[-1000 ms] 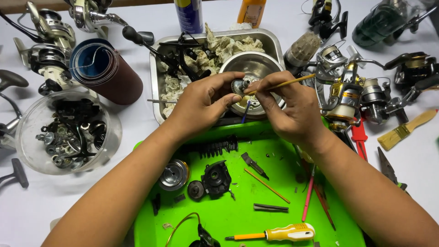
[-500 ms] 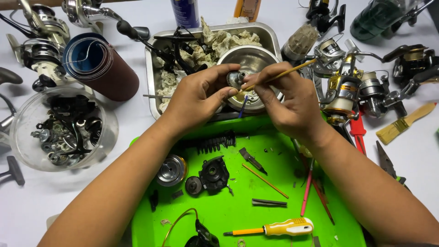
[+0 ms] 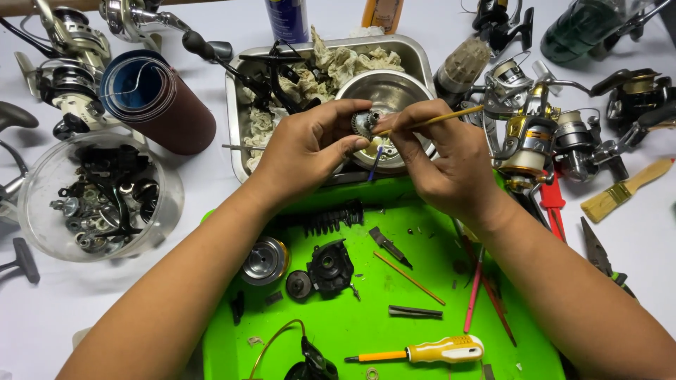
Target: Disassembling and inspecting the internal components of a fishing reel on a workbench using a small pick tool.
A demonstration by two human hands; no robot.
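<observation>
My left hand point(image 3: 306, 151) pinches a small toothed metal gear point(image 3: 364, 124) between thumb and fingers, above a round steel bowl point(image 3: 394, 91). My right hand point(image 3: 443, 165) holds a thin wooden-handled brush point(image 3: 451, 116) with its tip touching the gear. Both hands hover over the near edge of a steel tray point(image 3: 236, 123) filled with crumpled rags and dark reel parts. Below my hands lies a green tray point(image 3: 436, 338).
The green tray carries a reel spool point(image 3: 264, 260), a black housing point(image 3: 329, 267), a comb-like part point(image 3: 331, 219), sticks and a yellow screwdriver point(image 3: 440, 350). A clear bowl of parts point(image 3: 98, 197) and a sandpaper roll point(image 3: 158, 102) stand left. Several fishing reels point(image 3: 535, 134), a paintbrush point(image 3: 623, 190) and pliers lie right.
Both hands stay together over the bowl with the gear and brush; the brush handle has tilted slightly. The view has shifted a little.
</observation>
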